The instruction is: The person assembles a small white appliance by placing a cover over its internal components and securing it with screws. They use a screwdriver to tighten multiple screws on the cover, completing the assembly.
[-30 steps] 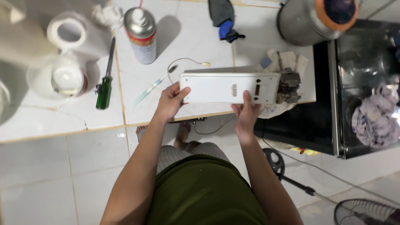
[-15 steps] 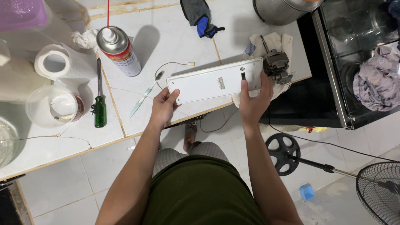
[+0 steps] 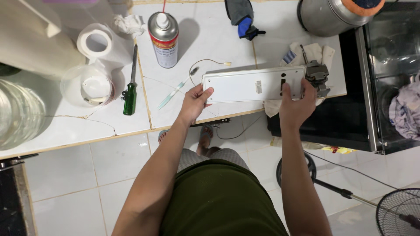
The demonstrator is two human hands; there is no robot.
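Gripping a long white plastic panel (image 3: 253, 84) at both ends, the left hand (image 3: 194, 102) and right hand (image 3: 297, 107) hold it flat above the near edge of the white tiled counter (image 3: 87, 126), fingers closed on its short edges. A toothbrush (image 3: 175, 91), green-handled screwdriver (image 3: 130, 87) and spray can (image 3: 164, 39) lie to its left; a small motor (image 3: 318, 74) rests on a cloth (image 3: 317, 52) just beside its right end.

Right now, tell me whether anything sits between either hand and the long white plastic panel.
Nothing does. The left hand grips the long white plastic panel at its left end, and the right hand holds its right end, thumb on top. The grey metal motor lies just beyond that right end.
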